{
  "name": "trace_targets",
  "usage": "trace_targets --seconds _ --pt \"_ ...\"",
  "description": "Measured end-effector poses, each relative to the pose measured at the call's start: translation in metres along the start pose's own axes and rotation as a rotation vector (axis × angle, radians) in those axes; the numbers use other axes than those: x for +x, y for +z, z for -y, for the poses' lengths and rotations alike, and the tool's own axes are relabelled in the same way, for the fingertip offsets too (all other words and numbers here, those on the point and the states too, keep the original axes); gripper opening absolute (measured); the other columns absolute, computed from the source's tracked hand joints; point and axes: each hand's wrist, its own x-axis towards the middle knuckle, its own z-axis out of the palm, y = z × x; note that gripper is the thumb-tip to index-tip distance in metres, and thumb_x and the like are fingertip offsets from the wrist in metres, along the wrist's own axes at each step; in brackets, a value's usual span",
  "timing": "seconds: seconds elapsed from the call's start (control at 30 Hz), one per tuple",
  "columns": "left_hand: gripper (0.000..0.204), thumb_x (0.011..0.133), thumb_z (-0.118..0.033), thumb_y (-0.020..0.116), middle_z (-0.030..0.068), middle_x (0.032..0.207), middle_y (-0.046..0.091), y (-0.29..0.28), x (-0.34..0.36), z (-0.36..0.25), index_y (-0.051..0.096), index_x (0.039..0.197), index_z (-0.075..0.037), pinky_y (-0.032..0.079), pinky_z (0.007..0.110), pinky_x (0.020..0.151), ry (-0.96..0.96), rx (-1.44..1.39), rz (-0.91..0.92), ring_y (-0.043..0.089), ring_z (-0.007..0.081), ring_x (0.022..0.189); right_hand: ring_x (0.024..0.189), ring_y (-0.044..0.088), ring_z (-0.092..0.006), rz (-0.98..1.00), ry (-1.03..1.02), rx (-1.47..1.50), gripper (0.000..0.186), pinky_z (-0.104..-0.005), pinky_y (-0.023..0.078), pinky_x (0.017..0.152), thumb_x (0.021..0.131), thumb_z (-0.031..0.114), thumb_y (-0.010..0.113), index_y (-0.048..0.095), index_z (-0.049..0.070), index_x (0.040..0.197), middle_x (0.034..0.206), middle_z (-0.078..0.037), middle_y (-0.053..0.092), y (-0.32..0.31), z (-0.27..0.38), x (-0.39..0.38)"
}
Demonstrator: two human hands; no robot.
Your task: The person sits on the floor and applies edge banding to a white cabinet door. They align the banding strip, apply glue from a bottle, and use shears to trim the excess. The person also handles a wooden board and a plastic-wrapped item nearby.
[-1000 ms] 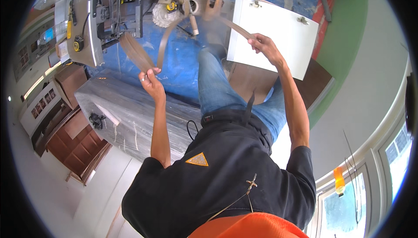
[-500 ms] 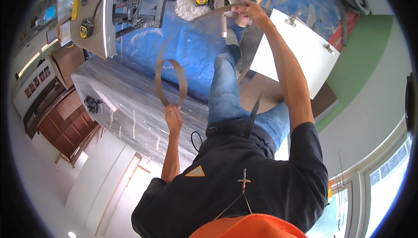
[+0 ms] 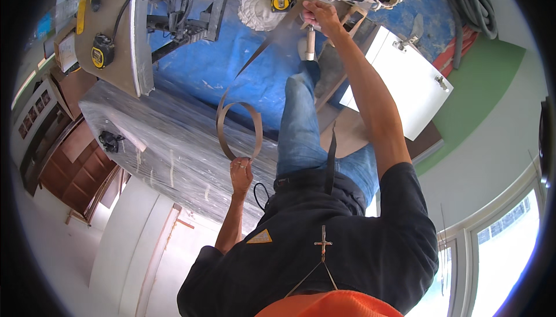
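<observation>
A long brown strip of thin edge banding (image 3: 259, 133) hangs between my hands, looped near its lower end. My left hand (image 3: 241, 176), at the left of my body, pinches it at the bottom of the loop. Farther out, my right hand (image 3: 324, 18) is closed on the strip's upper stretch, which runs slanting up from the loop. A pale cylindrical handle (image 3: 311, 43) shows just below the right fingers; I cannot tell whether they touch it. A white cabinet door (image 3: 399, 82) with metal hinges lies under my right forearm.
A yellow-black tape measure (image 3: 281, 4) rests on a crumpled white cloth (image 3: 259, 11). Another tape measure (image 3: 103, 51) lies on the board at left, beside a black metal frame (image 3: 188, 21). Blue sheeting (image 3: 231, 56) covers the floor; plastic-wrapped furniture (image 3: 168, 137) stands at left.
The right hand has shifted slightly left in the picture, next to the pale handle. My left hand has come a little lower and right with the loop. The view has tilted slightly.
</observation>
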Motion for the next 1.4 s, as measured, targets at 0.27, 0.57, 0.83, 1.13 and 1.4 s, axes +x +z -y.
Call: trace_targets --seconds 0.27,0.57,0.83,1.13,1.4 --pt "0.007 0.092 -0.007 0.060 0.0187 0.089 0.065 0.027 -0.006 0.008 0.061 0.098 -0.004 0.046 0.052 0.087 0.022 -0.022 0.152 0.061 0.0413 0.092 0.076 0.065 -0.0130 0.015 -0.067 -0.105 0.030 -0.0278 0.055 0.073 0.093 0.031 0.072 0.069 0.002 0.094 0.084 -0.005 0.068 0.005 0.015 -0.036" --pt "0.030 0.091 -0.013 0.068 0.0190 0.107 0.070 0.129 0.009 0.034 0.060 0.117 -0.001 0.051 0.042 0.090 -0.215 -0.447 0.720 0.067 0.0342 0.107 0.081 0.066 -0.0176 0.044 -0.291 -0.288 0.047 -0.0316 0.054 0.076 0.097 0.038 0.061 0.066 -0.008 0.106 0.086 -0.011 0.067 -0.086 0.007 -0.186" --pt "0.040 0.095 -0.018 0.064 0.0056 0.127 0.064 0.207 0.074 0.018 0.057 0.132 -0.004 0.042 0.037 0.107 -0.365 -0.871 0.766 0.057 0.0187 0.121 0.076 0.065 -0.0190 -0.072 -0.245 -0.376 0.035 -0.0318 0.055 0.074 0.097 0.030 0.058 0.066 -0.004 0.095 0.080 -0.012 0.066 -0.208 -0.047 -0.279" --pt "0.035 0.099 -0.030 0.059 0.0149 0.117 0.070 0.176 0.170 -0.011 0.064 0.121 -0.003 0.050 0.038 0.092 0.120 0.589 0.909 0.065 0.0313 0.109 0.071 0.066 -0.0157 0.024 -0.265 -0.510 0.026 -0.0296 0.052 0.067 0.099 0.022 0.056 0.067 -0.001 0.097 0.075 -0.007 0.067 -0.241 -0.115 -0.322" --pt "0.024 0.097 -0.021 0.063 0.0160 0.110 0.068 0.173 0.199 -0.181 0.065 0.114 -0.004 0.052 0.041 0.084 0.808 -0.106 0.158 0.064 0.0325 0.105 0.068 0.061 -0.0109 -0.137 -0.416 -0.369 0.023 -0.0267 0.050 0.068 0.098 0.024 0.062 0.066 0.003 0.089 0.074 -0.003 0.064 -0.258 -0.155 -0.377"
